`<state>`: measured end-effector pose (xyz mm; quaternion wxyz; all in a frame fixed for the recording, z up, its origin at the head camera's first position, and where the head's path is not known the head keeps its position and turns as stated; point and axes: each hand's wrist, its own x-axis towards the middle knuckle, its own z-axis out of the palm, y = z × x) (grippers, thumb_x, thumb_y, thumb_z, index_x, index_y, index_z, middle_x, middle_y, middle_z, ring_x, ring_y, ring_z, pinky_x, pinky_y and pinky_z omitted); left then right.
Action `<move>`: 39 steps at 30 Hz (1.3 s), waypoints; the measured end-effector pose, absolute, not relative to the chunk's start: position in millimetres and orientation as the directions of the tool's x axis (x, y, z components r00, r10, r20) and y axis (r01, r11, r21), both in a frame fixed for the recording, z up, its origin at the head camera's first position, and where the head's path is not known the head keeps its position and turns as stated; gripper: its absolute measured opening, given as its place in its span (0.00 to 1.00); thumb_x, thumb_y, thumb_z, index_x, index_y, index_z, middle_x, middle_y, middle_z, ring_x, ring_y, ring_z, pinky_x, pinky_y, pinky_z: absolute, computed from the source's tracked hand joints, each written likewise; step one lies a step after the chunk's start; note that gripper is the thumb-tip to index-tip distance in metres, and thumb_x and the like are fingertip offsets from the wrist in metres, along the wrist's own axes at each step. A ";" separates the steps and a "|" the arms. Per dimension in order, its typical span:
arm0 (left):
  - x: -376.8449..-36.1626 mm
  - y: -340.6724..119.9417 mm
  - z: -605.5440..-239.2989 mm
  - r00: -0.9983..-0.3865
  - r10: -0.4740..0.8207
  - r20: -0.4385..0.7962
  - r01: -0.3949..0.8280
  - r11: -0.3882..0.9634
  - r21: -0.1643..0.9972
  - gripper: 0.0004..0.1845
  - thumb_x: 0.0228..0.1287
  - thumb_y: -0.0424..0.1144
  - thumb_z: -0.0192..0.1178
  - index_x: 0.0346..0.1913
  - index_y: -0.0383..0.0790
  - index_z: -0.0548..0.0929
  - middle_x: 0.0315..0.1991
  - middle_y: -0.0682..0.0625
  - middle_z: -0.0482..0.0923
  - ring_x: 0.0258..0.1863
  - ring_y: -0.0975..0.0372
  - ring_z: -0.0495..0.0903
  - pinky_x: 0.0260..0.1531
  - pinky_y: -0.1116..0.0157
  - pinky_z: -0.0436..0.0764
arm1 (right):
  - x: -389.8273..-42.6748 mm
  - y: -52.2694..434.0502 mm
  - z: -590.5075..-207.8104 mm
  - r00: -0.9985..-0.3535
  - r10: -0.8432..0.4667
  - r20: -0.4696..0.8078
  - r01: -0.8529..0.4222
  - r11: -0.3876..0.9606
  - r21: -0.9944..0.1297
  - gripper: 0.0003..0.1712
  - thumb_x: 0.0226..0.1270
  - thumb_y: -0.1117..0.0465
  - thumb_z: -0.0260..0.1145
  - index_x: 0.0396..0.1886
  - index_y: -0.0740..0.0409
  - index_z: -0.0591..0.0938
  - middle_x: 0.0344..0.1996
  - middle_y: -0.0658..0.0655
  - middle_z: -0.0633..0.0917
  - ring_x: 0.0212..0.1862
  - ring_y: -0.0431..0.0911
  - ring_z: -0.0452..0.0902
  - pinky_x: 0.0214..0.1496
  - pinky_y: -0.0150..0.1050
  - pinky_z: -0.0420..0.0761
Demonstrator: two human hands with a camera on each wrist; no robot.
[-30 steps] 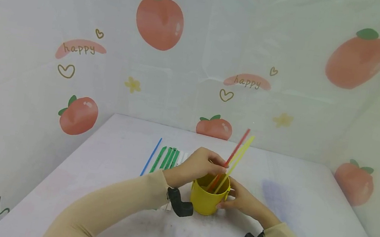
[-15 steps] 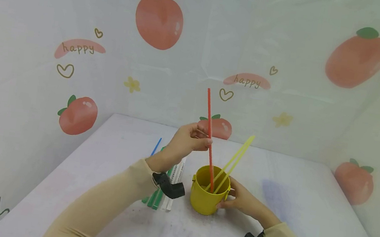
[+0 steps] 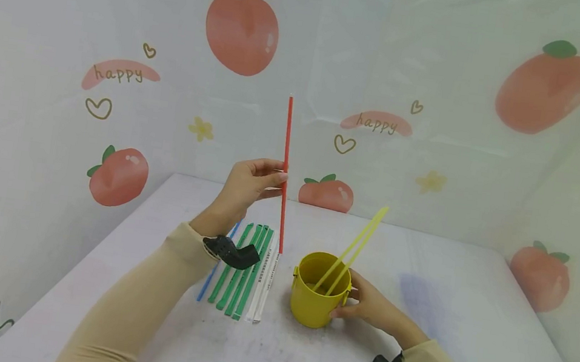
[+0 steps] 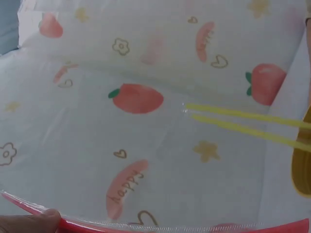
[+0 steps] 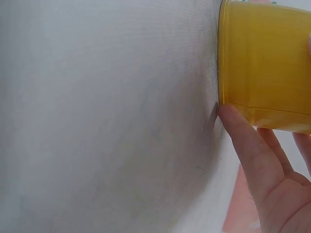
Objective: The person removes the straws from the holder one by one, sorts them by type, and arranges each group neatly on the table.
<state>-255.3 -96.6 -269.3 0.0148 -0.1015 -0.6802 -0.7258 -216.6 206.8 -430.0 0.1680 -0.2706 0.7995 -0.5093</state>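
My left hand (image 3: 251, 185) pinches a red straw (image 3: 285, 174) and holds it upright in the air, left of and above a small yellow cup (image 3: 317, 298). The red straw (image 4: 160, 226) also shows along the bottom of the left wrist view, with a fingertip on it. Two yellow straws (image 3: 355, 248) lean out of the cup to the upper right; the left wrist view shows these yellow straws (image 4: 248, 124) too. My right hand (image 3: 369, 304) grips the cup's right side on the table. In the right wrist view my fingers (image 5: 252, 155) wrap the yellow cup (image 5: 265, 63).
Several green, white and blue straws (image 3: 245, 270) lie side by side on the white table (image 3: 442, 323), just left of the cup. A cloth backdrop printed with peaches (image 3: 241, 28) closes the table in at the back and on both sides.
My left hand has drawn the red straw up out of the yellow cup and carried it up and to the left. The right hand has stayed on the cup.
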 end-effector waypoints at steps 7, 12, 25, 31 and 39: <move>-270.8 -123.7 -285.9 -0.990 0.080 0.120 0.119 -0.015 0.993 0.19 0.65 0.32 0.62 0.57 0.30 0.78 0.36 0.49 0.83 0.33 0.65 0.83 0.42 0.64 0.86 | -216.8 207.3 -430.6 -0.802 -0.598 -0.006 -0.248 0.342 -0.906 0.52 0.54 0.60 0.76 0.74 0.59 0.57 0.69 0.62 0.65 0.65 0.62 0.67 0.66 0.61 0.68; -282.5 -144.4 -304.1 -0.997 0.051 0.062 0.064 0.056 0.996 0.21 0.66 0.32 0.61 0.60 0.29 0.75 0.37 0.51 0.83 0.33 0.66 0.83 0.42 0.64 0.85 | -216.6 207.2 -430.1 -0.809 -0.588 -0.028 -0.227 0.357 -0.906 0.53 0.54 0.59 0.76 0.75 0.58 0.56 0.70 0.62 0.64 0.66 0.63 0.66 0.66 0.61 0.68; -298.6 -198.4 -357.7 -0.992 0.023 -0.121 -0.110 0.285 0.952 0.20 0.67 0.30 0.58 0.60 0.23 0.74 0.51 0.35 0.80 0.36 0.65 0.83 0.49 0.60 0.83 | -217.2 206.1 -429.2 -0.805 -0.593 -0.006 -0.245 0.342 -0.907 0.54 0.53 0.59 0.77 0.74 0.59 0.56 0.69 0.62 0.65 0.66 0.62 0.65 0.66 0.62 0.67; -299.0 -207.3 -380.4 -0.979 -0.021 -0.205 -0.197 0.384 0.902 0.18 0.65 0.29 0.60 0.56 0.23 0.77 0.45 0.39 0.83 0.36 0.63 0.82 0.42 0.64 0.86 | -217.4 206.7 -431.2 -0.804 -0.594 -0.004 -0.247 0.342 -0.907 0.53 0.53 0.59 0.77 0.74 0.59 0.57 0.69 0.61 0.66 0.67 0.61 0.65 0.66 0.61 0.67; -300.6 -210.0 -405.7 -0.963 -0.029 -0.268 -0.250 0.471 0.846 0.16 0.62 0.29 0.63 0.52 0.24 0.80 0.43 0.39 0.83 0.33 0.63 0.81 0.35 0.68 0.84 | -217.7 207.4 -432.4 -0.808 -0.589 -0.010 -0.243 0.349 -0.905 0.54 0.53 0.59 0.77 0.74 0.59 0.56 0.70 0.62 0.65 0.67 0.61 0.65 0.67 0.61 0.67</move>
